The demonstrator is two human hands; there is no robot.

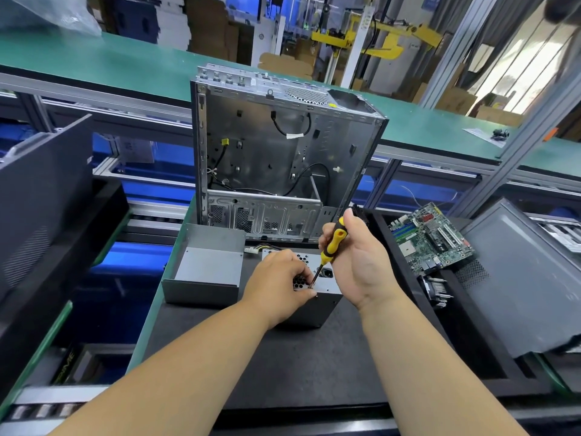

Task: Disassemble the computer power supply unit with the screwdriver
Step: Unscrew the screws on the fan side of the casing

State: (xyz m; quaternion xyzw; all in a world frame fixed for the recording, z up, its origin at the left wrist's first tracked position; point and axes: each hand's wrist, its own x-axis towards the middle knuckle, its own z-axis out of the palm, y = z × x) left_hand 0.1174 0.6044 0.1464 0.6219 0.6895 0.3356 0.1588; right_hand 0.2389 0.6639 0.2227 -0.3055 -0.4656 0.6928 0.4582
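Observation:
The grey metal power supply unit (317,305) stands on the black mat in front of me, its perforated face turned up. My left hand (279,289) grips its top left part and covers much of the grille. My right hand (356,262) holds the yellow and black screwdriver (333,243) by the handle. The shaft slants down to the left, and its tip meets the unit's top face beside my left fingers. A bundle of wires (261,248) comes out behind the unit.
An open grey metal cover (204,272) lies to the left of the unit. An emptied computer case (276,158) stands upright behind. A green motherboard (430,237) lies at the right, next to a dark case panel (518,278). Another dark panel (41,190) leans at the left.

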